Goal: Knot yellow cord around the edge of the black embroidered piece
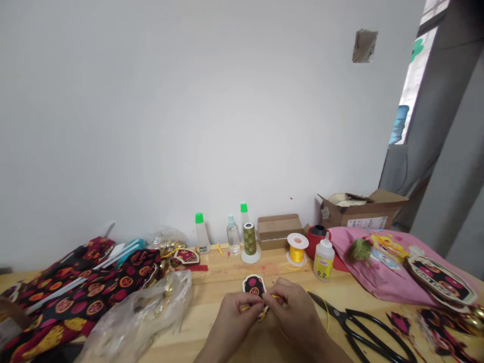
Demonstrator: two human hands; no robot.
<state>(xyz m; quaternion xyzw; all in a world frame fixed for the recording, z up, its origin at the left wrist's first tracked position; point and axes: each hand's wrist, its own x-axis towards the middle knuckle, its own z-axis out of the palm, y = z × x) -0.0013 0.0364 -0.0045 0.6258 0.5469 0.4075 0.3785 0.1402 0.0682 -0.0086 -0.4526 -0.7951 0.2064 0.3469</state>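
Near the table's front, my left hand (235, 316) and my right hand (297, 310) meet with fingertips pinched together. Between them runs a thin yellow cord (328, 313), part of which loops out past the right hand. Just beyond my fingers shows a small dark patterned fabric piece with a pale scalloped border (254, 283); its lower end is hidden by the fingers. Both hands are closed on the cord, though the exact grip points are partly covered. Black-handled scissors (350, 320) lie close to the right of my right hand, blades toward it.
Along the wall stand a green thread spool (249, 239), a yellow cord spool (297, 252), a glue bottle (323, 259) and a cardboard box (278, 232). Patterned fabric (86, 297) and a plastic bag (139, 317) cover the left. A pink cloth bag (363, 272) lies right.
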